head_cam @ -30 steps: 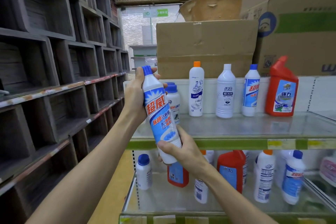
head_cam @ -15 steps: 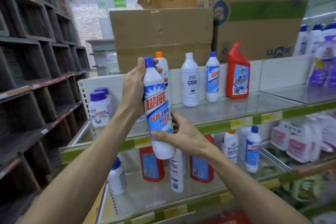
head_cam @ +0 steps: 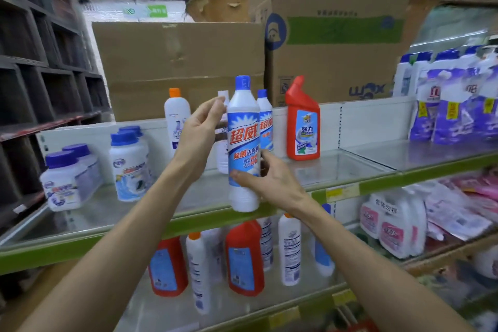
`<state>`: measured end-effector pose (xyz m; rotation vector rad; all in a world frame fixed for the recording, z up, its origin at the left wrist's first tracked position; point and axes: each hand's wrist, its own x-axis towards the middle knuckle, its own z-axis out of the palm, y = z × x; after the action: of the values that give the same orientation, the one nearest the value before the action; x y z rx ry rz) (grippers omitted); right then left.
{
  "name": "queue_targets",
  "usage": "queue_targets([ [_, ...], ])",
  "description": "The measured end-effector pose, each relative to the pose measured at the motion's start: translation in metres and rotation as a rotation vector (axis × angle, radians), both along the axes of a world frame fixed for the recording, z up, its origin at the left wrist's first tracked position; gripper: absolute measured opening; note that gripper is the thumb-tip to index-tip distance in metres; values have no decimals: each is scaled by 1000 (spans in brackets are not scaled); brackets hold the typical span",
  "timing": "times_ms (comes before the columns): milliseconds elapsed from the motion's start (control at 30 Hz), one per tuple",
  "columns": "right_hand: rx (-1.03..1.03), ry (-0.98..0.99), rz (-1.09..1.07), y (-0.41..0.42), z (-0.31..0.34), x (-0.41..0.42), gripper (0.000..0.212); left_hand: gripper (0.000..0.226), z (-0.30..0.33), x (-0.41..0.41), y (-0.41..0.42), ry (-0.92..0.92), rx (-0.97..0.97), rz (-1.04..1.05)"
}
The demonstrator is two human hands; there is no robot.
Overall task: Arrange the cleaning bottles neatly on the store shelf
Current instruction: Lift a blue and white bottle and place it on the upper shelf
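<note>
I hold a tall white cleaning bottle point(head_cam: 244, 143) with a blue cap and a blue-and-red label, upright in front of the upper glass shelf point(head_cam: 347, 167). My right hand point(head_cam: 269, 183) grips its lower body from the right. My left hand point(head_cam: 198, 132) is just left of the bottle's shoulder, fingers loosened, fingertips at its neck. On the shelf behind stand an orange-capped white bottle point(head_cam: 176, 113), a matching blue-capped bottle point(head_cam: 266, 118), a red angled-neck bottle point(head_cam: 303, 121) and a white bottle partly hidden by my left hand.
Squat blue-lidded jars point(head_cam: 129, 167) stand at the shelf's left end. Purple refill pouches point(head_cam: 455, 108) fill the section to the right. Cardboard boxes point(head_cam: 177, 62) rise behind the shelf. The lower shelf holds red bottles point(head_cam: 244, 259) and white ones. Dark wooden cubbies point(head_cam: 40, 70) line the left.
The view swung right along the shelf. The bottle went from tilted to upright and closer to the shelf. My left hand loosened from its neck; my right hand kept its grip.
</note>
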<state>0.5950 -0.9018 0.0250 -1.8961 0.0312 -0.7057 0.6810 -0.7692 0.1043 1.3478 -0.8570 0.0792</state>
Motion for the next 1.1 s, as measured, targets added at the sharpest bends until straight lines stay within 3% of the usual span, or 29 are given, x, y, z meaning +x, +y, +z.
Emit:
queue_targets([
  [400,-145,89,-53,-120,3,31,49,20,-37,-21,-49,112,-17,125],
  [567,-186,142,-25,-136,3,57,56,21,-55,-22,-50,138,-20,141],
  [1100,-182,197,-126,-146,-8,112,52,25,-90,-41,-43,125,-30,9],
])
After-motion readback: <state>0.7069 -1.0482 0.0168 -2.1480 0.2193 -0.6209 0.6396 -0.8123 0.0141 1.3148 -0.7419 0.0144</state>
